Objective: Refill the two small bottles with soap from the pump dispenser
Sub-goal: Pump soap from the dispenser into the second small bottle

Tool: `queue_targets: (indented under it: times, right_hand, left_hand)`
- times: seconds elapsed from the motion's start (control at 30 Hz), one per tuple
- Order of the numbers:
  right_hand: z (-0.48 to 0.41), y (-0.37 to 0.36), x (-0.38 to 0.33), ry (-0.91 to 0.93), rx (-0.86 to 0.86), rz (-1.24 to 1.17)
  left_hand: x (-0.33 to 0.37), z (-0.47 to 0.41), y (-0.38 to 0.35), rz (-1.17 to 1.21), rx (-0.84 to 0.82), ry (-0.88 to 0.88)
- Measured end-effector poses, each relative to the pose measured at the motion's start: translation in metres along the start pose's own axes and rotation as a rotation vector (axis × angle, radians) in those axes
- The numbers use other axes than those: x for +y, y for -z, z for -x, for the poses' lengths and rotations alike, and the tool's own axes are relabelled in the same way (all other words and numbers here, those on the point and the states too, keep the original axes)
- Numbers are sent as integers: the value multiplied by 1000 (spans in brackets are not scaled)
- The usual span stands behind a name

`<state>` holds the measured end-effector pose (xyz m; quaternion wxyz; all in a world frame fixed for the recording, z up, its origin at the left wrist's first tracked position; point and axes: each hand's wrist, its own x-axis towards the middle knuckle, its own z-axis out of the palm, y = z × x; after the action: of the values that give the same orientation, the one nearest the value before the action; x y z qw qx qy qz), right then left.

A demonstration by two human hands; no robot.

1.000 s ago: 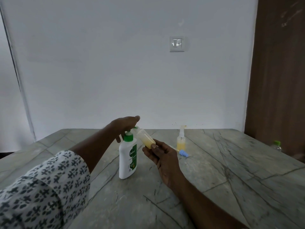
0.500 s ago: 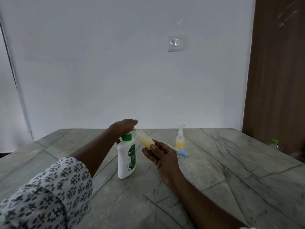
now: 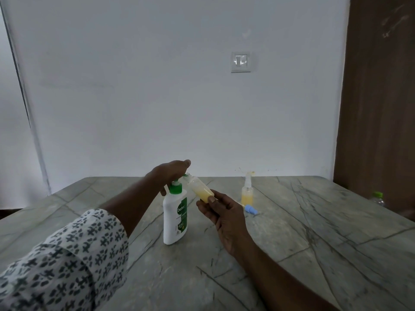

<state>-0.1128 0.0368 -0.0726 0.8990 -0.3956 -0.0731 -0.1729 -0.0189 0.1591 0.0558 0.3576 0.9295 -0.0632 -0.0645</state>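
Head cam, left hand [image 3: 170,172] hides pump [image 3: 175,188]

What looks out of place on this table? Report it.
A blue cap lies on its side on the table, beside the standing small bottle. The right hand holds the other bottle steeply tilted. No spill shows.

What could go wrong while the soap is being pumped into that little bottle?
The small bottle is tilted with its narrow mouth at the spout of the pump dispenser, so soap might miss and drip onto the table. The right hand pinches only its bottom end, so it could slip.
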Motion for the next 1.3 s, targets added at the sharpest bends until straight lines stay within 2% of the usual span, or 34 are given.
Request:
queue_targets:
  times: [0.3, 0.57, 0.93, 1.3]
  right_hand:
    - [2, 1, 1, -1, -10, 15]
    - [0, -3, 1, -14, -17, 1]
    - [1, 2, 2, -8, -10, 13]
    - [-1, -1, 2, -15, -19, 6]
  left_hand:
    - [-8, -6, -4, 45, -19, 15]
    - [2, 3, 5, -32, -25, -37]
    - [-7, -7, -5, 22, 2, 6]
    - [-2, -3, 5, -27, -30, -43]
